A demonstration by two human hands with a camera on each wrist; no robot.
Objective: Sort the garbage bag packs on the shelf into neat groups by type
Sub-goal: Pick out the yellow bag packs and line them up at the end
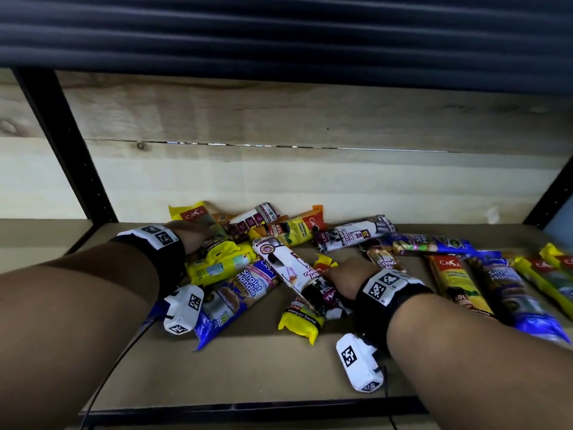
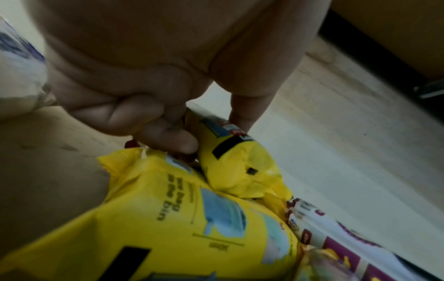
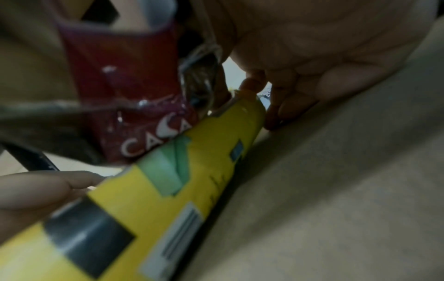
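Note:
A jumbled pile of garbage bag packs lies on the brown shelf board (image 1: 248,367). There are yellow, blue "Singlet Handle" (image 1: 238,293) and white "Draw String" (image 1: 288,268) packs. My left hand (image 1: 201,237) reaches into the pile's left side. In the left wrist view this left hand (image 2: 211,136) curls thumb and fingers round the end of a yellow pack (image 2: 240,171). My right hand (image 1: 338,274) sits in the pile's middle. In the right wrist view, thumb (image 3: 48,190) and fingers (image 3: 288,102) grip a yellow "Lemongrass Scented" pack (image 3: 168,190) lying under a maroon Casa pack (image 3: 134,106).
At the right, packs lie side by side: an orange-yellow one (image 1: 459,280), a blue one (image 1: 511,293) and yellow ones (image 1: 552,274). Black uprights (image 1: 71,150) flank the bay. Pale wood (image 1: 279,175) closes the back. The black front rail (image 1: 248,409) edges the shelf.

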